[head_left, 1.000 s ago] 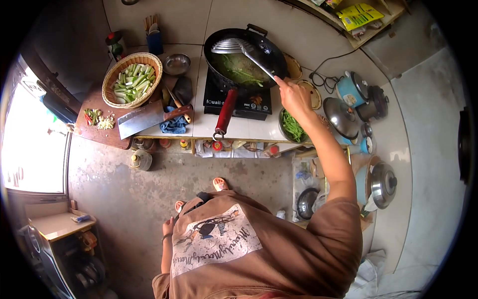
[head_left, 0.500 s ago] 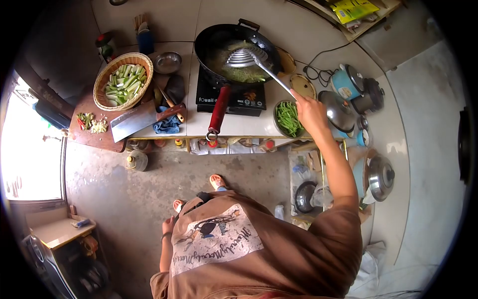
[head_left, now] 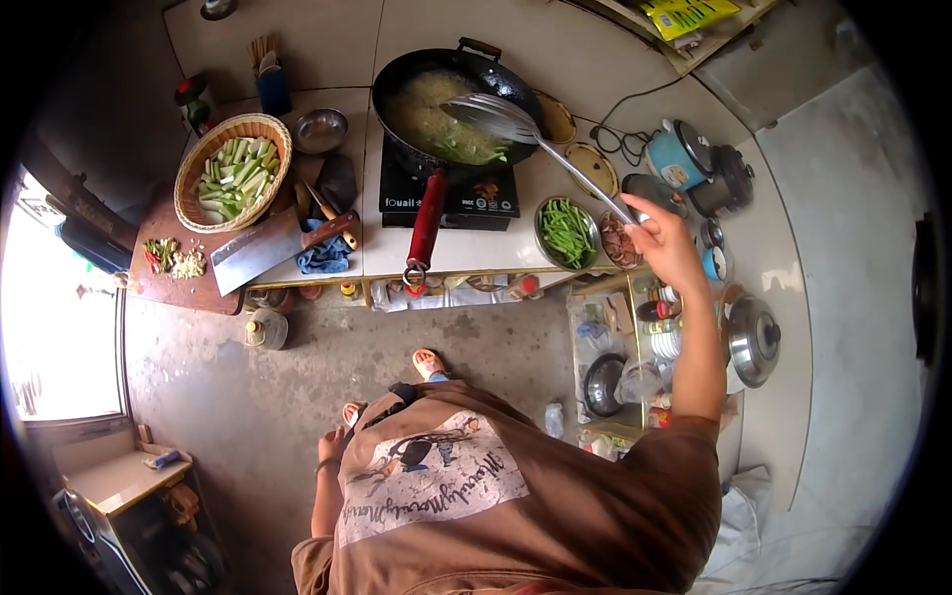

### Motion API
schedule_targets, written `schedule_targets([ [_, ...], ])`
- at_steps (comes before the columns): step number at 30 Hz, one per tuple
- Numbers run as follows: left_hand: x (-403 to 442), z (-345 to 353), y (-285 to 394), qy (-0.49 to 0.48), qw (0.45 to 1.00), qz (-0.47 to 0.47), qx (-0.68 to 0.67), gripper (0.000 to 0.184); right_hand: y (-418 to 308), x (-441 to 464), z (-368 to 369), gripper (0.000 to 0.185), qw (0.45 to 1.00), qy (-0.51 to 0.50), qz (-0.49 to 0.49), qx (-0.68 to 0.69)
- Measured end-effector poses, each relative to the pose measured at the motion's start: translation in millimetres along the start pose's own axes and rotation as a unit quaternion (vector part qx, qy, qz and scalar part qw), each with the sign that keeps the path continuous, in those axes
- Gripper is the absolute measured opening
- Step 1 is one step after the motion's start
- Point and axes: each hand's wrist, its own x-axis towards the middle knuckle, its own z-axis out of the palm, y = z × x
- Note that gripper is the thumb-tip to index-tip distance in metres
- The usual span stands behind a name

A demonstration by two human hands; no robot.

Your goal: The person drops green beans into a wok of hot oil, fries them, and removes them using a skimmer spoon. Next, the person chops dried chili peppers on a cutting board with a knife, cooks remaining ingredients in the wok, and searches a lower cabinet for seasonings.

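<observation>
My right hand (head_left: 659, 243) is closed around the end of a long metal handle. It belongs to a slotted skimmer (head_left: 491, 116), whose tilted head is over the right side of a black wok (head_left: 390, 134). Cloudy, bubbling liquid (head_left: 426, 99) fills the wok, with green pieces near its front side. The wok's red handle (head_left: 428, 223) points towards me, and an induction cooker (head_left: 446, 203) is underneath. Beside my right hand are a metal bowl of cut green beans (head_left: 565, 233) and a bowl of sliced meat (head_left: 617, 241). My left hand (head_left: 331, 446) hangs at my side, its fingers mostly hidden.
To the left, a wicker basket (head_left: 183, 188) holds cut pale-green vegetables. A cleaver (head_left: 258, 253) lies across the cutting board (head_left: 203, 290), near chopped garlic (head_left: 188, 263) and chillies. A blue cloth (head_left: 325, 256) is close by. At right stand a blue cooker (head_left: 669, 159) and a lidded pot (head_left: 754, 342).
My right hand has moved right and a little down, drawing the skimmer towards the wok's right rim and tilting its head. The meat bowl has come into view. My left hand stays at my side.
</observation>
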Motion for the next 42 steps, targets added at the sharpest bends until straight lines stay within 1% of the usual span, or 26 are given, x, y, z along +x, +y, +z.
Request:
schedule_targets([
  [4, 7.3, 0.2, -7.4, -0.002, 1.000, -0.007, 0.008, 0.047, -19.0, -1.4, 6.5, 0.038, 0.993, -0.071, 0.051, 0.086],
  [7, 9.4, 1.7, -12.7, -0.005, 1.000, -0.004, -0.013, 0.048, -21.0, 8.3, 28.8, 0.040, 0.997, -0.075, 0.016, 0.014],
  [9, 9.4, 3.5, -15.8, 0.001, 0.999, 0.016, -0.028, 0.048, -9.3, 18.2, 43.2, 0.039, 0.998, -0.055, -0.001, 0.000],
  [12, 9.0, 5.6, -18.9, 0.007, 0.999, -0.002, -0.033, 0.049, 3.9, 30.1, 59.0, 0.040, 0.998, -0.013, -0.042, -0.050],
  [16, 29.1, 18.5, -60.3, -0.025, 0.996, -0.037, -0.083, 0.052, 13.5, 41.3, 71.6, 0.042, 0.983, 0.051, -0.096, -0.146],
  [17, 38.5, 22.8, -77.0, -0.039, 0.994, -0.042, -0.093, 0.053, 20.0, 46.2, 75.0, 0.041, 0.985, 0.053, -0.097, -0.135],
  [18, 38.7, 23.2, -77.4, -0.053, 0.992, -0.046, -0.103, 0.055, 25.7, 52.3, 79.0, 0.041, 0.986, 0.055, -0.097, -0.124],
  [20, 34.0, 24.1, -80.9, -0.077, 0.994, -0.055, -0.057, 0.058, 32.9, 60.5, 82.2, 0.040, 0.989, 0.062, -0.084, -0.106],
  [22, 23.7, 21.3, -74.3, -0.082, 0.994, -0.068, -0.036, 0.059, 30.6, 66.7, 83.1, 0.038, 0.992, 0.071, -0.058, -0.091],
  [25, 9.3, 18.6, -68.4, -0.082, 0.993, -0.084, -0.020, 0.059, 44.4, 80.3, 84.8, 0.036, 0.989, 0.101, -0.077, -0.080],
  [28, -0.5, 16.9, -68.2, -0.081, 0.992, -0.097, -0.017, 0.060, 51.4, 92.9, 80.3, 0.033, 0.983, 0.129, -0.085, -0.099],
  [29, -3.4, 16.9, -68.8, -0.082, 0.991, -0.100, -0.017, 0.060, 53.0, 97.2, 78.4, 0.031, 0.983, 0.133, -0.075, -0.106],
  [33, -11.0, 17.4, -73.5, -0.079, 0.991, -0.110, -0.016, 0.061, 57.7, 109.3, 74.0, 0.030, 0.980, 0.137, -0.058, -0.130],
  [36, -14.7, 17.2, -77.8, -0.080, 0.990, -0.115, -0.014, 0.061, 66.5, 113.8, 81.2, 0.031, 0.975, 0.146, -0.067, -0.152],
  [38, -14.2, 16.6, -79.5, -0.080, 0.990, -0.117, -0.013, 0.062, 62.9, 109.7, 83.4, 0.034, 0.996, 0.066, 0.043, -0.029],
  [39, -15.5, 16.2, -80.2, -0.080, 0.990, -0.119, -0.012, 0.062, 59.9, 106.9, 85.0, 0.035, 0.994, 0.024, 0.098, 0.033],
  [40, -16.0, 15.9, -81.2, -0.079, 0.989, -0.120, -0.013, 0.062, 58.9, 104.4, 86.7, 0.037, 0.987, 0.005, 0.116, 0.113],
  [42, -17.6, 15.1, -82.1, -0.080, 0.989, -0.122, -0.012, 0.063, 55.6, 100.0, 89.7, 0.040, 0.951, -0.035, 0.149, 0.269],
])
